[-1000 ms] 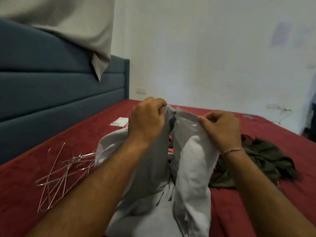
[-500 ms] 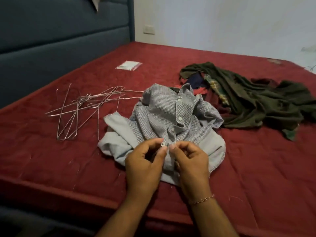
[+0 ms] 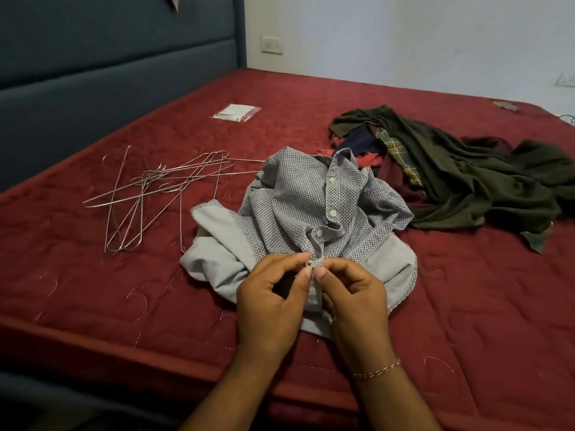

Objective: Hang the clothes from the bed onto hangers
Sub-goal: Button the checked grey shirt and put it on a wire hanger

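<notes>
Nothing hung yet: left hand (image 3: 270, 301) and right hand (image 3: 353, 298) pinch a button on the crumpled grey checked shirt (image 3: 298, 213) on the red bed (image 3: 93, 290), thin wire hangers (image 3: 149, 194) unused, dark clothes pile (image 3: 460, 178) waiting.

Ahead of me a small clear plastic packet (image 3: 236, 112) lies on the red mattress (image 3: 93, 275), well apart from everything else. A dark blue padded headboard (image 3: 109, 73) runs along my left. On the pale wall (image 3: 404, 35) beside it sits a white socket (image 3: 273, 45).
</notes>
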